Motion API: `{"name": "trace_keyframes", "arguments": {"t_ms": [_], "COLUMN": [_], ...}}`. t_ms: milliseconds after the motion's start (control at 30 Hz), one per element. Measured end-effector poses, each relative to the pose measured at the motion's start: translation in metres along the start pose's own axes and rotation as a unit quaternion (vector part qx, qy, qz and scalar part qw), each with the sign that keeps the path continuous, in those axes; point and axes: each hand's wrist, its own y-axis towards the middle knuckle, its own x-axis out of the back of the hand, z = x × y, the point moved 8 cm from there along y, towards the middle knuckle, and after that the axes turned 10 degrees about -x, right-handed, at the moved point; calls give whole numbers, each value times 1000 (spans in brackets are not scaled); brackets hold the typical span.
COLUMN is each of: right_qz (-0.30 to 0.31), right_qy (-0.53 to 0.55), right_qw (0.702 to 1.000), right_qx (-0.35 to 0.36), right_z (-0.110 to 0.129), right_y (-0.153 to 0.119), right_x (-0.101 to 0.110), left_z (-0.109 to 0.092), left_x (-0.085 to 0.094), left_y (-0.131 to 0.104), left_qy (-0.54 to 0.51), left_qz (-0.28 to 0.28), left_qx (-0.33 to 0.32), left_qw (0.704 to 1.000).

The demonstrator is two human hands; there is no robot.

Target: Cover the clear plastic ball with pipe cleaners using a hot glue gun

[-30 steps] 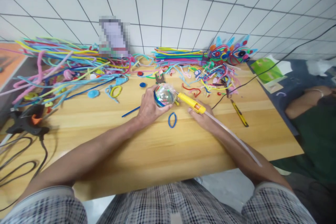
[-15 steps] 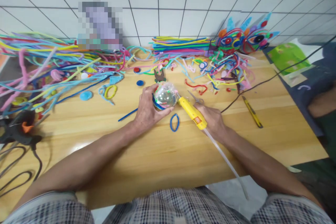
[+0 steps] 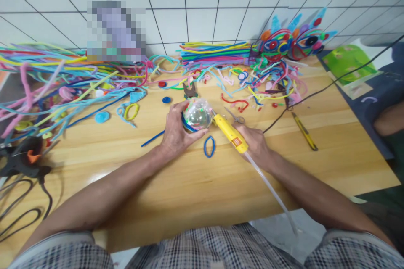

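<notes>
My left hand [image 3: 176, 128] is closed round the left side of a clear ball [image 3: 199, 113] with coloured bits on its surface. A blue pipe cleaner [image 3: 153, 138] runs out from under that hand, and blue shows along the ball's lower left. In my right hand [image 3: 257, 138] is a yellow hot glue gun [image 3: 230, 132], its nozzle at the ball's right side; whether it touches, I cannot tell. A long clear glue stick [image 3: 268, 185] trails from the gun's rear. Below the ball, a blue pipe-cleaner loop [image 3: 209, 146] lies on the wooden table [image 3: 189, 201].
Pliers [image 3: 190, 90] lie behind the ball, scissors [image 3: 235, 117] beyond the gun. A yellow utility knife [image 3: 304, 131] rests at right, near a dark cord [image 3: 277, 119]. Pipe cleaners [image 3: 217, 54] and two decorated masks [image 3: 277, 46] line the wall. A black device [image 3: 23, 157] stands at left.
The view has shifted slightly. Both hands keep their hold, and the glue gun's nozzle stays at the ball's right side.
</notes>
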Motion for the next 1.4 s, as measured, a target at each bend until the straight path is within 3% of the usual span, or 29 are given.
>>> {"name": "trace_keyframes", "arguments": {"t_ms": [367, 1400], "right_qz": [-11, -19], "right_qy": [53, 51], "right_qw": [998, 999], "right_qx": [-13, 4], "right_z": [-11, -4], "right_y": [-14, -10], "right_x": [-12, -14], "left_z": [8, 4], "left_x": [-4, -1], "left_y": [-4, 0], "left_qy": [-14, -4], "left_qz": [13, -3], "left_qx": [41, 4], "left_qw": [999, 1000]}}
